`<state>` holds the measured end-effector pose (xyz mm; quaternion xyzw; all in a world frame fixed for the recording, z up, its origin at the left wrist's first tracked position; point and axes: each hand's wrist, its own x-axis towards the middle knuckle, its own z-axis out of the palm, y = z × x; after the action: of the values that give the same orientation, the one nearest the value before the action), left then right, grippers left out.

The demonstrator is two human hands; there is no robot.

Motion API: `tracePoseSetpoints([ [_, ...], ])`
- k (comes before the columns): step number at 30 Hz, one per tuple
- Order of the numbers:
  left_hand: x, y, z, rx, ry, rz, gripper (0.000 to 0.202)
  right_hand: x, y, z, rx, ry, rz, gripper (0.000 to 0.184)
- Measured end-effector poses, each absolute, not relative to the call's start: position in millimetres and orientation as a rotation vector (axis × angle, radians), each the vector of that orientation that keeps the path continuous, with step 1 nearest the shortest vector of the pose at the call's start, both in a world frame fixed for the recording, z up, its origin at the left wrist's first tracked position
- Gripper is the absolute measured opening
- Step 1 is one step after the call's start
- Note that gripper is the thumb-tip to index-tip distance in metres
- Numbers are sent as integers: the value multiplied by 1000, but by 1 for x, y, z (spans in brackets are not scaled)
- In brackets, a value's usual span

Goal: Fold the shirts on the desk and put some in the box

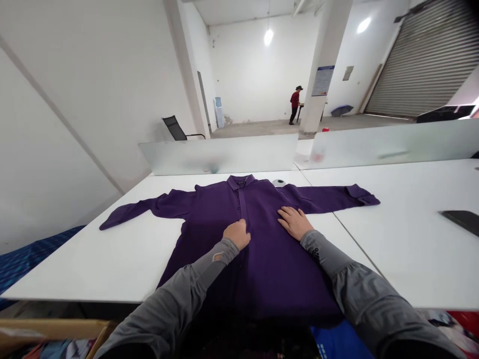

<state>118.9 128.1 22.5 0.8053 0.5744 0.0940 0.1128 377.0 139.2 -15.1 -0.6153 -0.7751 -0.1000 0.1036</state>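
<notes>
A dark purple long-sleeved shirt (262, 259) lies flat, front up, on the white table (112, 249), both sleeves spread out to the sides and the collar at the far end. My left hand (237, 233) rests on the button placket near the shirt's middle, fingers curled on the fabric. My right hand (295, 222) lies flat on the shirt's right chest, fingers spread. Both arms are in grey sleeves.
A frosted divider (220, 155) stands along the table's far edge. A small round white object (279, 182) sits behind the collar. A dark flat device (462, 219) lies on the neighbouring table at right. A cardboard box (52, 331) stands below left. A person stands far off.
</notes>
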Motion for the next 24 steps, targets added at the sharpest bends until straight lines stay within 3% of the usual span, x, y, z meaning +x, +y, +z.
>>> tracePoseSetpoints([
  [9,125,112,25,2349,1707,498,13,373,134,-13,-1821,-2300,-321,45],
  [19,90,114,9,2375,1810,580,25,369,135,-18,-1904,-2304,-286,48],
  [24,107,139,16,2758,1447,808,24,368,134,-17,-1907,-2316,-279,49],
])
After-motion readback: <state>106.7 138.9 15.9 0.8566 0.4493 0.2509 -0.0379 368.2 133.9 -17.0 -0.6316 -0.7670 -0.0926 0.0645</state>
